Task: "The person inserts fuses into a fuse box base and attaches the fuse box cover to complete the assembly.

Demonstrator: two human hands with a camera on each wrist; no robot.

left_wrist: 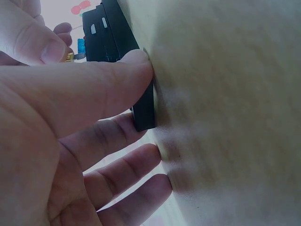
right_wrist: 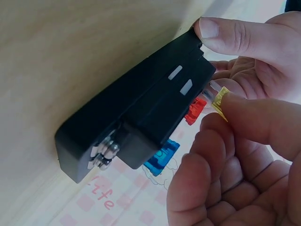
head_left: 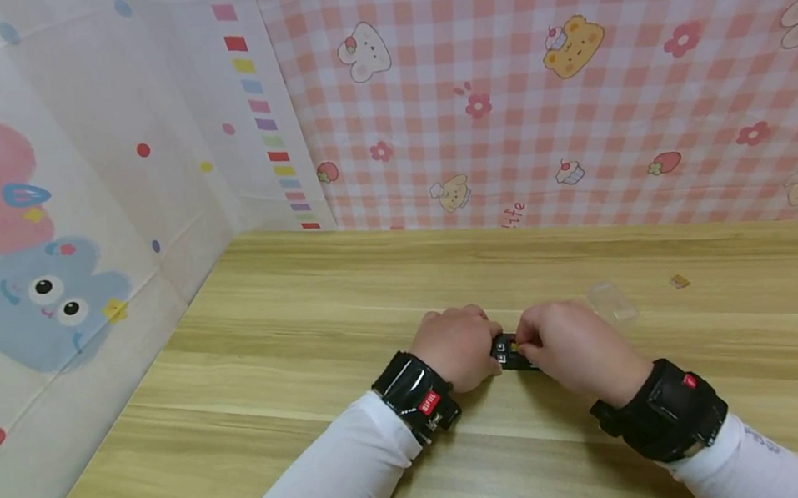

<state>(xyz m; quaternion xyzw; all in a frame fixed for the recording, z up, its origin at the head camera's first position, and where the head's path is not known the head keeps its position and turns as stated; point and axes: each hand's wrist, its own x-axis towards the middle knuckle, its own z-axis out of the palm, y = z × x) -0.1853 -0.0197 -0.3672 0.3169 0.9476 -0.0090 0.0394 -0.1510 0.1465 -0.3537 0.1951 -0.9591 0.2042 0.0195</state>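
Note:
A black fuse box (right_wrist: 136,103) lies on the wooden table, a red blade fuse (right_wrist: 195,111) and a blue blade fuse (right_wrist: 162,157) seated in its top. My left hand (head_left: 458,349) grips one end of the box, the thumb (left_wrist: 108,87) along its near side and a finger on the opposite side. Between right thumb and index finger, my right hand (head_left: 578,343) pinches a yellow blade fuse (right_wrist: 220,101) at the left-hand end of the box. Its metal legs show beside the box; how deep they sit I cannot tell.
Beyond the right hand lies a clear plastic case (head_left: 612,302). Farther right on the table (head_left: 301,312) is a small orange-brown piece (head_left: 679,280), too small to identify. Printed cloths hang behind (head_left: 503,117) and along the left side.

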